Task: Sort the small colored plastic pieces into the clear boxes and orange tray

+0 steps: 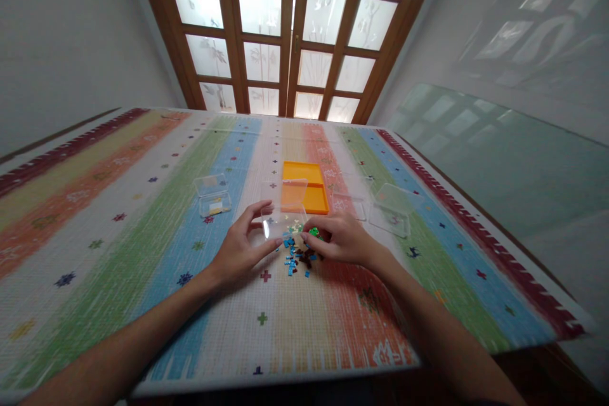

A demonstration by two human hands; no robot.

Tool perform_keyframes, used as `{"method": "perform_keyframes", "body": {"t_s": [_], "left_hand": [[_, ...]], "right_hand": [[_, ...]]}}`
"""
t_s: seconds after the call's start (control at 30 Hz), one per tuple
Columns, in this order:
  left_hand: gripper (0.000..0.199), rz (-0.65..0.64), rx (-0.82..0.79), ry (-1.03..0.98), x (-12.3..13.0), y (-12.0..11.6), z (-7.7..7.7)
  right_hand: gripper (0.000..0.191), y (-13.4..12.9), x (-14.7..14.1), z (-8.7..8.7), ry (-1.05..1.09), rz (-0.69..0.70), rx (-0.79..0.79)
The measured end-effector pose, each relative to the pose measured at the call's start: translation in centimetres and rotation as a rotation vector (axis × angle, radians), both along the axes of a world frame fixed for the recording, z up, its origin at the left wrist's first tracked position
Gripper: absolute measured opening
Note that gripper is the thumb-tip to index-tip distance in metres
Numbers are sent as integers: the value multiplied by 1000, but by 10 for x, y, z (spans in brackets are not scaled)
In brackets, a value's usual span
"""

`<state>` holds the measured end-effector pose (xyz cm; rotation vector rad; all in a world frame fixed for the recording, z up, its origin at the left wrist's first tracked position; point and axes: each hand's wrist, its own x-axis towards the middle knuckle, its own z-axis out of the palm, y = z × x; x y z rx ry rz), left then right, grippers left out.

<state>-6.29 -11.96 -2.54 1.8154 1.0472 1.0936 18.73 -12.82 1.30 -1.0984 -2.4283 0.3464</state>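
My left hand is wrapped round the side of an open clear plastic box, its thumb along the near edge. Pale small pieces show through the box, though I cannot tell whether they lie inside or behind it. My right hand is closed in a pinch at the box's right side; whatever is between its fingertips is too small to make out. Below the fingertips lies a loose pile of tiny blue pieces and dark brown pieces on the cloth. Bright green pieces sit by the right fingers.
Behind the box lies an open orange tray. To the left stands an open clear box with a few pale pieces. More open clear boxes are on the right. A striped tablecloth covers the table.
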Motion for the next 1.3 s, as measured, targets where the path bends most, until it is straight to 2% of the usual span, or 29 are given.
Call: {"method": "perform_keyframes", "body": {"t_s": [0.17,0.37,0.6,0.77,0.97,1.1,1.3], "left_hand": [[64,55,5,22,-1,2,0],[65,73,-12,6,-2,4,1],[65,73,-9,-5,-2,4,1],[65,69,-2,-7,-2,5,-1],[65,23,8,2,1,2,-1],[65,-50,-14,-11,3,-4,-1],[65,-101,-54,-13,5,-10,-2]], "right_hand": [[23,-1,-4,-4,-61,101,-49],[17,4,-14,-20,-305,18,-102],[16,5,-19,-28,-328,13,-130],[10,3,-15,-19,-227,-14,-205],[11,1,-4,0,156,-20,-293],[18,5,-1,-1,262,-139,-168],[20,9,-2,-12,88,-212,8]]}}
